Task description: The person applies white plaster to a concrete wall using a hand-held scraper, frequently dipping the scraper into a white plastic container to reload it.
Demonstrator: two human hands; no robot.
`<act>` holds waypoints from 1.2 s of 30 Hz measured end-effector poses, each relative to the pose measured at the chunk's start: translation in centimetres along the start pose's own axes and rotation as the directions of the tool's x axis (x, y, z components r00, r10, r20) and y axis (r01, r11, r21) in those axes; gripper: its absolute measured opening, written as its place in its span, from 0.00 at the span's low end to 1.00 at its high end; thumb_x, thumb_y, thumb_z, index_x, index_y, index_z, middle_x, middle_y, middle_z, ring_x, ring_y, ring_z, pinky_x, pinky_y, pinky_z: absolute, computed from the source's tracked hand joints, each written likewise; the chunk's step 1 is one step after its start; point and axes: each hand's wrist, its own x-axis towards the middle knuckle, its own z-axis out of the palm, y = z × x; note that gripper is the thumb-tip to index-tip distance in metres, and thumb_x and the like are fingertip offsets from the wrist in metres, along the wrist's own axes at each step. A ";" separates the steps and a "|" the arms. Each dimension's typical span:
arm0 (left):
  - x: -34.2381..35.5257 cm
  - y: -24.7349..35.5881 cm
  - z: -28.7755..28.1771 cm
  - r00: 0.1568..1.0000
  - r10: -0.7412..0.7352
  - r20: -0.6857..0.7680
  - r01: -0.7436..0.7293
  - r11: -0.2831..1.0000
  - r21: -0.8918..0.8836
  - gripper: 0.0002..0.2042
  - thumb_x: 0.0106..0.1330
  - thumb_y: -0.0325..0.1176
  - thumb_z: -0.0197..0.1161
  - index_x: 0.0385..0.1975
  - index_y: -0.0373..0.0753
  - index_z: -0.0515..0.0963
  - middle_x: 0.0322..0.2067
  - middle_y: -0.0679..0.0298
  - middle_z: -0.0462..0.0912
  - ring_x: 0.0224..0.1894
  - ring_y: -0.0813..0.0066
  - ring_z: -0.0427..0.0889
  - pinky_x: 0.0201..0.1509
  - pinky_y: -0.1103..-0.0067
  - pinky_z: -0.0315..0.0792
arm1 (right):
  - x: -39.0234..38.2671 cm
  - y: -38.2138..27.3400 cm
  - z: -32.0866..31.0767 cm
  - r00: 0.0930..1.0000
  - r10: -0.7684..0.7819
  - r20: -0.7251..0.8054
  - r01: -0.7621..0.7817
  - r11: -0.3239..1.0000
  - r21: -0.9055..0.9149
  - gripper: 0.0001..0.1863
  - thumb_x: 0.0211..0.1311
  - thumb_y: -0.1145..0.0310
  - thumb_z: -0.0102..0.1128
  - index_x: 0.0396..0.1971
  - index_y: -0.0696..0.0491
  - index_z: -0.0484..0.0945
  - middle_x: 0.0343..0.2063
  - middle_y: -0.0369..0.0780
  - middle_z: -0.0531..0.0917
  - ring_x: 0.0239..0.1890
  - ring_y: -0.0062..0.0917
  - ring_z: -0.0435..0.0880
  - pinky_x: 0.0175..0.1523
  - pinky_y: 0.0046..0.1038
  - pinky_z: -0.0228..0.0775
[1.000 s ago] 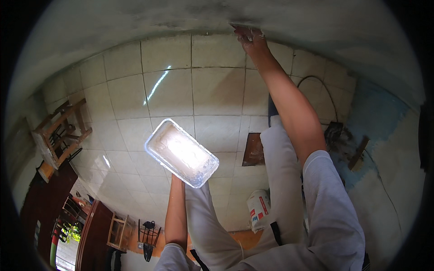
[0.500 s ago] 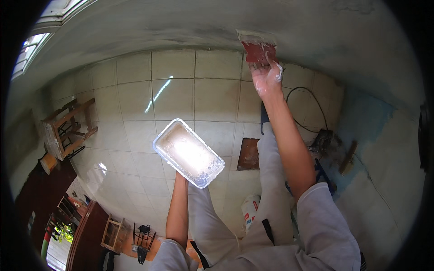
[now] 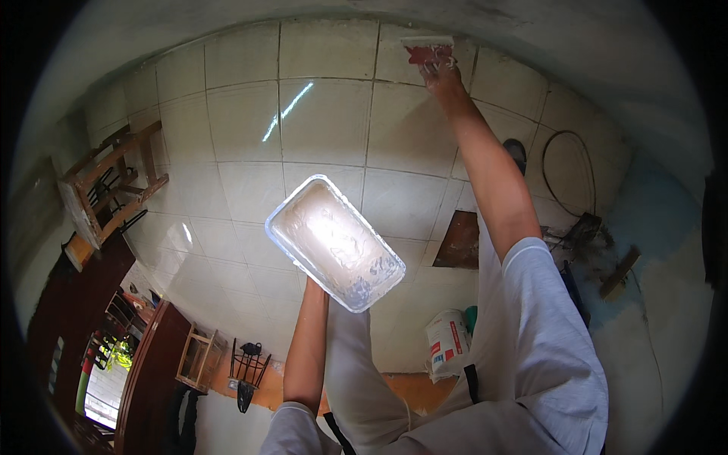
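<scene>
A white rectangular tub [image 3: 274, 235] is held up in front of me, tilted, with pale filler paste [image 3: 322, 220] smeared over its inside. From below, my left hand supports it; the hand is hidden by the tub and only my left forearm [image 3: 305, 349] shows. Far ahead, my right hand [image 3: 443, 74] is closed round a wide red putty knife [image 3: 429, 54]. Its pale blade edge points away from me, close to the foot of the grey wall [image 3: 531, 30]. At this size I cannot tell whether the blade touches the wall.
Wooden stools [image 3: 114, 182] stand at the left. On the tiled floor [image 3: 326, 114] are a dark square patch [image 3: 457, 240], a cable loop [image 3: 547, 171] and a white printed bag [image 3: 449, 341] near my legs. A brush [image 3: 620, 271] is at the right, by the blue-patched wall.
My right hand has moved with the putty knife, which showed against the wall before and now appears lower, over the floor tiles. The view has shifted; the tub stays in my left hand.
</scene>
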 end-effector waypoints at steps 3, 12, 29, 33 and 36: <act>0.6 -0.3 -1.6 1.000 0.001 -0.018 -0.001 1.000 0.003 0.28 0.67 0.54 0.50 0.60 0.41 0.63 0.50 0.56 0.73 0.49 0.51 0.75 0.50 0.59 0.76 | 5.8 -2.0 -0.6 0.994 -0.103 0.021 0.100 0.988 0.120 0.10 0.65 0.72 0.52 0.46 0.53 0.67 0.45 0.41 0.73 0.50 0.33 0.74 0.54 0.37 0.78; 1.6 -1.9 -2.2 1.000 -0.017 -0.021 0.017 1.000 0.005 0.28 0.67 0.54 0.49 0.61 0.41 0.63 0.50 0.57 0.73 0.49 0.51 0.75 0.51 0.59 0.76 | 8.5 -8.8 -0.7 0.938 -0.207 0.278 0.209 0.978 0.023 0.12 0.68 0.65 0.41 0.47 0.52 0.66 0.42 0.43 0.78 0.42 0.34 0.78 0.41 0.31 0.75; -2.1 0.6 3.6 0.999 -0.036 -0.028 0.034 0.997 -0.066 0.28 0.68 0.54 0.49 0.62 0.42 0.63 0.51 0.58 0.74 0.50 0.52 0.74 0.52 0.60 0.74 | -15.9 -7.1 8.3 0.947 -0.272 0.171 0.215 0.933 0.289 0.15 0.65 0.74 0.50 0.50 0.59 0.66 0.49 0.45 0.71 0.55 0.35 0.71 0.55 0.35 0.71; -1.5 1.1 2.6 0.991 -0.035 -0.131 0.027 0.998 -0.060 0.28 0.67 0.53 0.50 0.61 0.42 0.63 0.50 0.58 0.74 0.49 0.53 0.75 0.52 0.60 0.75 | -7.9 -1.9 5.7 0.995 -0.097 0.033 0.087 0.970 0.226 0.12 0.66 0.73 0.48 0.48 0.59 0.68 0.50 0.44 0.73 0.54 0.35 0.72 0.55 0.34 0.72; 1.3 0.6 -1.7 0.998 -0.052 -0.036 0.053 0.998 0.025 0.28 0.67 0.53 0.50 0.61 0.42 0.63 0.50 0.58 0.74 0.48 0.53 0.75 0.50 0.60 0.75 | 0.2 -1.0 2.6 0.993 -0.101 0.057 0.097 0.993 0.062 0.12 0.69 0.71 0.43 0.46 0.63 0.67 0.46 0.45 0.77 0.49 0.36 0.76 0.54 0.30 0.72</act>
